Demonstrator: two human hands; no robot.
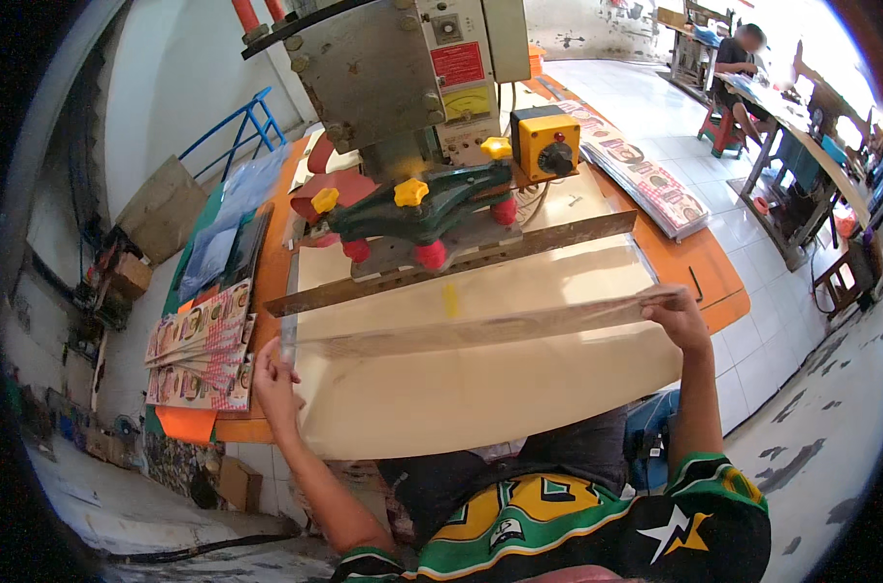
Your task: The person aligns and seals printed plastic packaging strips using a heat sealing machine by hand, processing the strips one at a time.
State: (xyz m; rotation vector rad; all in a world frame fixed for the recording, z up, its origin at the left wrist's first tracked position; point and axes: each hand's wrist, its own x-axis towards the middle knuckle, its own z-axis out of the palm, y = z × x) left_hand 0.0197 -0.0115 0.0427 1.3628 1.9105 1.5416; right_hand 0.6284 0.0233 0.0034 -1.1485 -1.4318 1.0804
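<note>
A long, thin strip of clear plastic stretches from side to side above the cream-coloured work surface. Its right end is pinched between the thumb and fingers of my right hand. At the other end, my left hand has its fingertips closed on the strip near the board's left edge. Just beyond the strip lies the long metal bar of a press machine. Above that bar sits a dark green cast bracket with yellow star knobs and red fittings. What is under the bar is hidden.
Printed sheets lie fanned on the left, near clear plastic sheets. Another printed stack and a black hex key lie on the orange table to the right. A person sits at a far workbench.
</note>
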